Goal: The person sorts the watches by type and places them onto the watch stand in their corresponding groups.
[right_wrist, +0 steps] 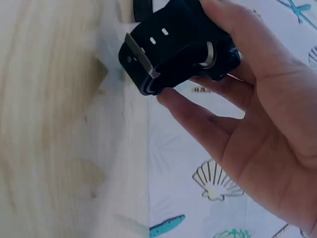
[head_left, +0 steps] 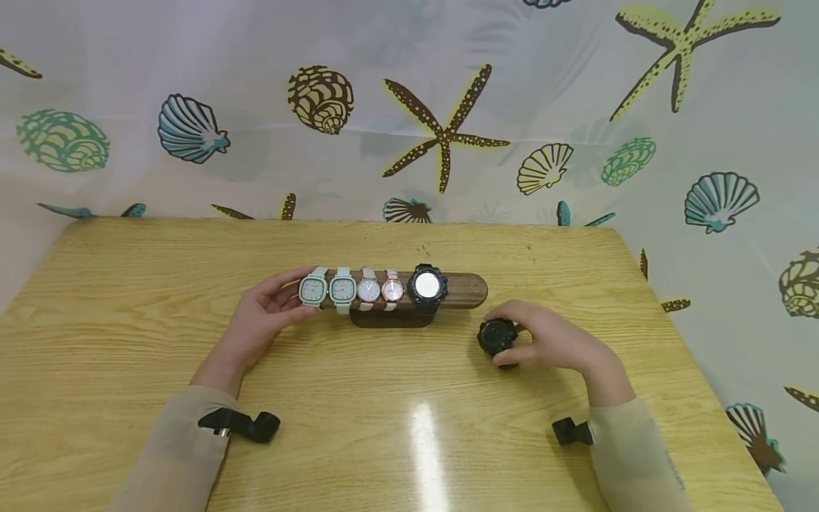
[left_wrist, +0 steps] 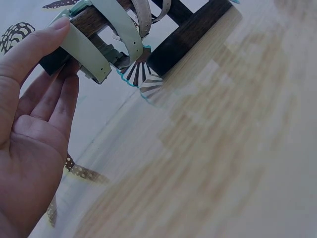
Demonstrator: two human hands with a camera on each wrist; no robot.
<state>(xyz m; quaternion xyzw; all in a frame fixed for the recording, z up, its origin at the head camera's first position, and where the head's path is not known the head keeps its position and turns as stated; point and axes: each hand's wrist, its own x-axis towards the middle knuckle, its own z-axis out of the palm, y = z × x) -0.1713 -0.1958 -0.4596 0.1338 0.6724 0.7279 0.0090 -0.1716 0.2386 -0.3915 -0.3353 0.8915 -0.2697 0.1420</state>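
Note:
A wooden watch stand [head_left: 470, 290] bears several watches along its bar. Two mint-green square watches [head_left: 343, 289] are at its left, two small round watches with pale straps [head_left: 369, 289] follow, then a black watch with a bright, glaring face [head_left: 426, 285]. My left hand [head_left: 269, 307] grips the bar's left end; in the left wrist view the thumb lies on a mint-green strap [left_wrist: 86, 52] and the fingers are beneath. Right of the stand, my right hand [head_left: 550, 338] pinches a second black watch [head_left: 497, 336]. Its strap [right_wrist: 156, 47] is buckled into a loop in the right wrist view.
The stand's dark base [head_left: 392, 318] rests on a wood-grain table [head_left: 320, 427]. A pale curtain [head_left: 256, 64] printed with shells and starfish hangs behind the table and along its right side.

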